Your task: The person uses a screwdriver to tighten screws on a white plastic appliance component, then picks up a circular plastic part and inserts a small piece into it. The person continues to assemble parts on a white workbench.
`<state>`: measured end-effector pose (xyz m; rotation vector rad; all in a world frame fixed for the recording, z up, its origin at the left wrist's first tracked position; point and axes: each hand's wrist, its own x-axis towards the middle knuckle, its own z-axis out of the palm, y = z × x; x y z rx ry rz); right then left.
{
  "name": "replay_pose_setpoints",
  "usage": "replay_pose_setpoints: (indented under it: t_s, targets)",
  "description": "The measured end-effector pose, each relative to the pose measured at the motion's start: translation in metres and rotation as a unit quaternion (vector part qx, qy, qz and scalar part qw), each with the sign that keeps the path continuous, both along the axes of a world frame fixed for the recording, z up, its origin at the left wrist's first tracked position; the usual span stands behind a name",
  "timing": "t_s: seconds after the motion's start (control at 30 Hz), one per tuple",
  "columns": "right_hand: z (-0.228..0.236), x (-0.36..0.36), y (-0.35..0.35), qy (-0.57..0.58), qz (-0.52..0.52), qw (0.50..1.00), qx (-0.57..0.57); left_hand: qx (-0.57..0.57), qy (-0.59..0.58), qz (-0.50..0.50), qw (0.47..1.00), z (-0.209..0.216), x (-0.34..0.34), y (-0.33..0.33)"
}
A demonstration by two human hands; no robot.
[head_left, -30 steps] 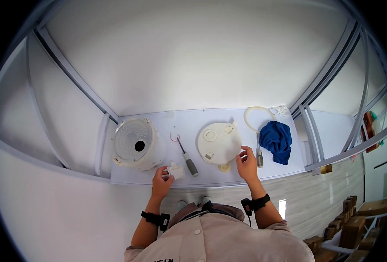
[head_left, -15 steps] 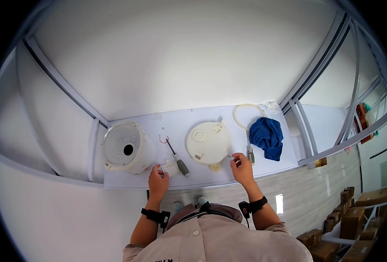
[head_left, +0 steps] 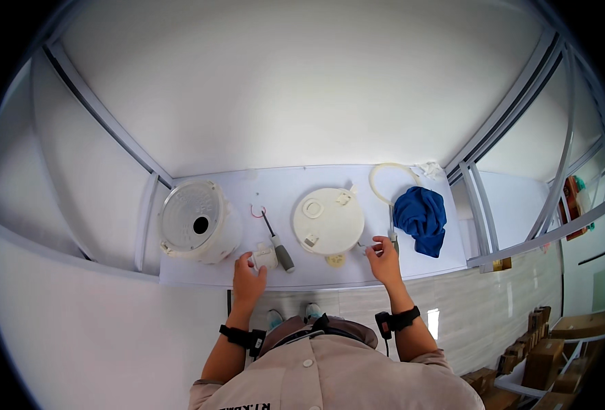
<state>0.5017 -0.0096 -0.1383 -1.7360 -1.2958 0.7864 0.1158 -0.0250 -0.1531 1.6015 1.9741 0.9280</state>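
Observation:
My left hand [head_left: 249, 281] is open at the table's front edge, thumb and fingers spread beside a small white plastic part [head_left: 265, 257]. My right hand [head_left: 386, 263] is also open, its thumb and forefinger apart close to a small grey piece [head_left: 362, 247], too small to name. That piece lies by the right edge of a round cream lid [head_left: 328, 222]. Between the white part and the lid is a screwdriver [head_left: 282, 254] with a grey handle. A pale yellow round part [head_left: 335, 260] shows at the lid's front edge.
A white round pot-like housing [head_left: 210, 242] with a dark hole on top stands at the left. Right of the lid are a blue cloth [head_left: 420, 217], a pale ring [head_left: 379, 179] and another grey-handled tool [head_left: 393, 239], partly hidden. A small red loop [head_left: 256, 211] lies behind the screwdriver.
My right fingers have opened and drawn slightly away from the small grey piece. My left thumb and fingers have spread apart beside the white part. The view has shifted a little.

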Motion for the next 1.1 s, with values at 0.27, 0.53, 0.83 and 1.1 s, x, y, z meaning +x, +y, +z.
replay_pose_setpoints:
  t_s: [0.27, 0.53, 0.83, 1.1]
  targets:
    - [-0.012, -0.003, 0.046, -0.064, -0.021, 0.997, -0.042, -0.018, -0.054, -0.018, 0.998, 0.017, 0.014, -0.009]
    - [-0.033, -0.009, 0.069, -0.009, 0.007, 0.991, -0.131, 0.012, -0.045, -0.032, 0.998, 0.012, 0.010, -0.016]
    - [-0.036, -0.012, 0.084, 0.129, 0.019, 0.988, -0.082, -0.011, -0.063, -0.043, 0.997, 0.021, 0.011, -0.018]
    - [0.031, -0.040, 0.076, 0.256, 0.049, 0.962, -0.084, -0.013, -0.088, -0.047, 0.995, 0.032, 0.015, -0.018]
